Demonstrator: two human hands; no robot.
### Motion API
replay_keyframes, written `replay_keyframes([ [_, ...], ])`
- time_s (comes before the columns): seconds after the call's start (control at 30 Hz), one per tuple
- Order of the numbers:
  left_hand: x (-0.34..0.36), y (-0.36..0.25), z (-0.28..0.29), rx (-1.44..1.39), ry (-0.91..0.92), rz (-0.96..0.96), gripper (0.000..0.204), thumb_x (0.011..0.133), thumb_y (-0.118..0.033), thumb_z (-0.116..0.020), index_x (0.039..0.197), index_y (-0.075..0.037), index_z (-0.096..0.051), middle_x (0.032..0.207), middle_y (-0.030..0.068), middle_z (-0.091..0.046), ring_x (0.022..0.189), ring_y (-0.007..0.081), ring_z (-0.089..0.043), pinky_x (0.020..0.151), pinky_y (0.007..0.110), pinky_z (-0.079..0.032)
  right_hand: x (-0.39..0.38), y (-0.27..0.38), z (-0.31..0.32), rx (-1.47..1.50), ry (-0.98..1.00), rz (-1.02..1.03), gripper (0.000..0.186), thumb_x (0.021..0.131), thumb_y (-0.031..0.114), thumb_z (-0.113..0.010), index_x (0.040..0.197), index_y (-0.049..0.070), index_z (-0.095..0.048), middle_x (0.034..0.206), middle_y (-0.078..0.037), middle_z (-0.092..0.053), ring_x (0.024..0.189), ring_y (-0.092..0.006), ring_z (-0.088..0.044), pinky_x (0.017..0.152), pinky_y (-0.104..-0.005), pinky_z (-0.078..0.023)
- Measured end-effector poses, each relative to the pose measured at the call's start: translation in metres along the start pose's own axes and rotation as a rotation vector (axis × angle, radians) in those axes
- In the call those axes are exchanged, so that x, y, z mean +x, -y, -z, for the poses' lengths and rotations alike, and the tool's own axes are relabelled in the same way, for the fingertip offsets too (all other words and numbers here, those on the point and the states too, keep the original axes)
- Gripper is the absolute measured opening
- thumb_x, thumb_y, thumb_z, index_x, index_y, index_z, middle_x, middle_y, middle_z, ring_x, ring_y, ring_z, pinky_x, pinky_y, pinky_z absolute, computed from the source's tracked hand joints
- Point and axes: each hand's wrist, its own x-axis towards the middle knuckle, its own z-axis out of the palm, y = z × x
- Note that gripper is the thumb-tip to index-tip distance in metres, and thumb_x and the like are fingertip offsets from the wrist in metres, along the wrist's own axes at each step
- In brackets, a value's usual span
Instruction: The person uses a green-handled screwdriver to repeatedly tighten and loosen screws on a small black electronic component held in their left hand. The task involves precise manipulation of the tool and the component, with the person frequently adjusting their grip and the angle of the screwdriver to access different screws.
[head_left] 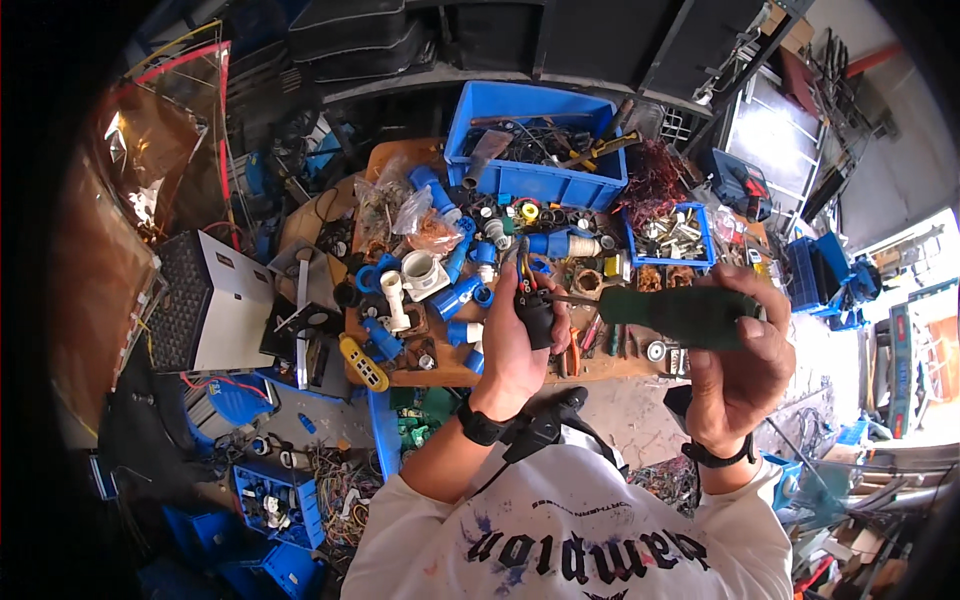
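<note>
My left hand (515, 350) is closed around a black connector body (536, 325), upright, with short coloured wires (526, 264) at its top. My right hand (740, 380) grips the dark green handle of a screwdriver (660, 315), held horizontally; its thin shaft reaches left to the top of the connector, where I cannot make out exactly what the tip touches. Both hands are over the cluttered wooden table (420, 372), among blue and white plug parts (457, 298), several small hand tools and bagged small parts (430, 230).
A large blue crate (535, 180) of cables and a smaller blue tray (680, 238) of metal pieces are at the back. A yellow plastic part (360, 362) lies at the table's left front. A white-sided case (215, 325) stands left. Crates (275, 500) and wire piles fill the floor.
</note>
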Motion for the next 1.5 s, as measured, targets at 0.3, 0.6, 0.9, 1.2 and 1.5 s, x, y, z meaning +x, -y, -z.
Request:
replay_keyframes([
  [0.3, 0.0, -0.005, -0.001, -0.002, -0.03, 0.074, 0.045, 0.097, -0.051, -0.039, 0.091, -0.009, -0.054, 0.068, 0.0069, -0.057, 0.044, 0.0171, -0.049, 0.041, 0.029, -0.032, 0.01, -0.006, -0.003, 0.138, 0.057, 0.034, 0.042, 0.081, -0.001, -0.065, 0.116, 0.013, -0.046, 0.115, -0.023, -0.056, 0.101, -0.0339, -0.058, 0.086, -0.0409, -0.046],
  [0.6, -0.001, -0.006, -0.006, 0.058, 0.033, 0.105, 0.047, 0.096, -0.053, -0.04, 0.09, -0.008, -0.054, 0.066, 0.0067, -0.057, 0.044, 0.0162, -0.05, 0.039, 0.029, -0.031, 0.011, 0.002, 0.003, 0.063, -0.083, 0.012, 0.054, 0.069, 0.026, -0.083, 0.111, 0.011, -0.052, 0.106, -0.016, -0.049, 0.09, -0.0249, -0.059, 0.075, -0.0323, -0.053],
  [0.9, -0.009, -0.004, -0.008, 0.113, 0.048, 0.125, 0.048, 0.096, -0.053, -0.039, 0.091, -0.007, -0.052, 0.067, 0.0081, -0.058, 0.043, 0.0162, -0.049, 0.039, 0.028, -0.033, 0.006, 0.016, 0.006, 0.33, -0.061, -0.05, 0.048, 0.075, 0.014, -0.078, 0.114, 0.01, -0.049, 0.107, -0.021, -0.056, 0.098, -0.0358, -0.062, 0.08, -0.044, -0.054],
  [1.2, -0.014, -0.002, -0.009, 0.158, 0.019, 0.159, 0.048, 0.097, -0.052, -0.038, 0.091, -0.007, -0.052, 0.067, 0.0097, -0.059, 0.043, 0.0166, -0.049, 0.039, 0.028, -0.034, 0.006, 0.02, 0.009, 0.064, 0.092, -0.02, 0.052, 0.088, 0.019, -0.064, 0.134, 0.016, -0.04, 0.116, -0.024, -0.048, 0.101, -0.036, -0.059, 0.081, -0.0423, -0.055],
  [1.5, -0.018, -0.004, -0.005, 0.166, 0.054, 0.176, 0.049, 0.097, -0.053, -0.037, 0.093, -0.007, -0.052, 0.067, 0.0093, -0.059, 0.042, 0.0158, -0.049, 0.039, 0.028, -0.035, 0.009, 0.019, 0.012, 0.054, 0.079, -0.013, 0.065, 0.078, 0.031, -0.076, 0.131, 0.018, -0.041, 0.109, -0.019, -0.049, 0.092, -0.032, -0.059, 0.072, -0.039, -0.055],
])
